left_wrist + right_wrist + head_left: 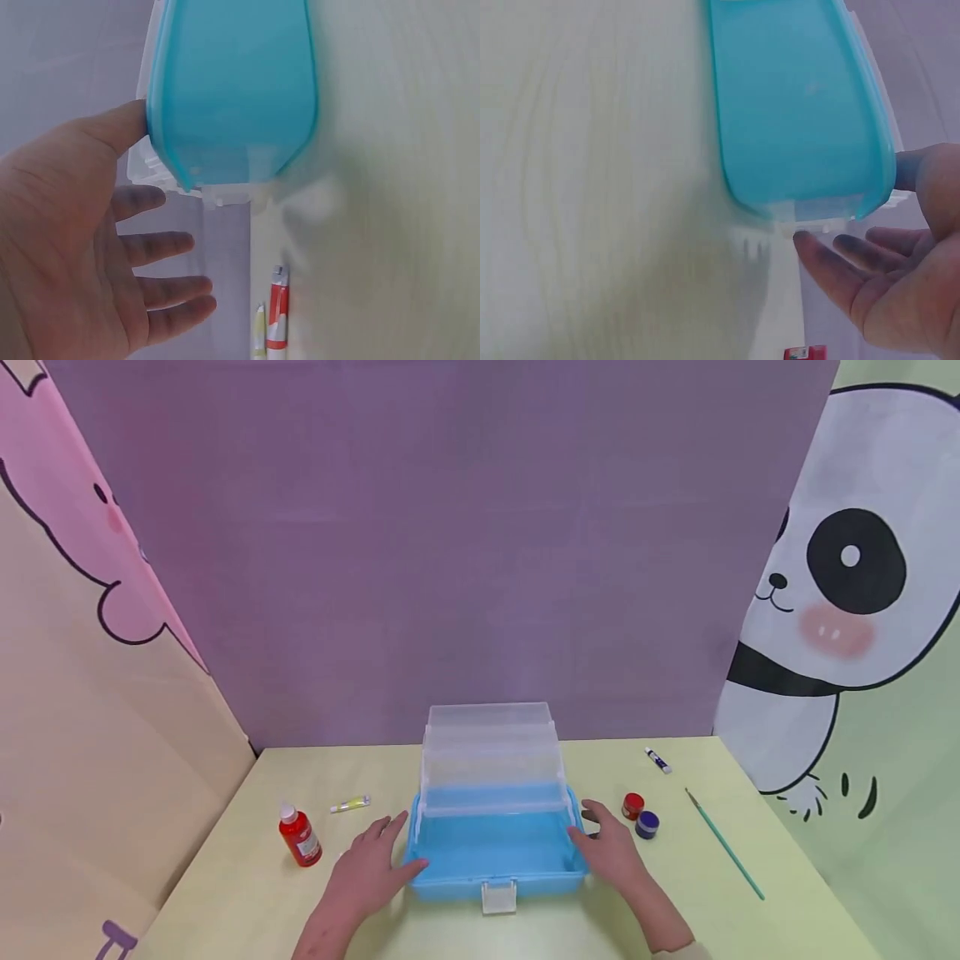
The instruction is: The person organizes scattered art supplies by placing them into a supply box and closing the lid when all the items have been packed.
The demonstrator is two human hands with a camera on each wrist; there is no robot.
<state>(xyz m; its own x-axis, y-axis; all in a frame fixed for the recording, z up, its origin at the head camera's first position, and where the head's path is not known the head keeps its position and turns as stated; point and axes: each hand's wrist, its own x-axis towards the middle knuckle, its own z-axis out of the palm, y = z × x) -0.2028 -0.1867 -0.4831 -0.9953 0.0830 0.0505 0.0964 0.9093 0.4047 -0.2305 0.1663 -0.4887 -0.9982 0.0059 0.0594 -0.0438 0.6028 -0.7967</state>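
Observation:
A blue plastic box [495, 887] with its clear lid [491, 735] raised stands on the table between my hands; its inside looks empty. My left hand [367, 872] is spread at the box's left end. In the left wrist view, its thumb [124, 127] touches the rim while the other fingers stay apart from the wall. At the right end is my right hand [611, 852], thumb at the rim. The right wrist view shows its fingers [829, 270] loosely bent below the end wall, one tip near a clear fitting [814, 225].
Left on the table [240, 893] are a red paint bottle [302, 837], a yellow tube [350, 804] and a red-and-white tube [277, 311]. Right of the box lie a red jar [633, 806], a dark blue jar [647, 824], a small tube [657, 760] and a green paintbrush [724, 843].

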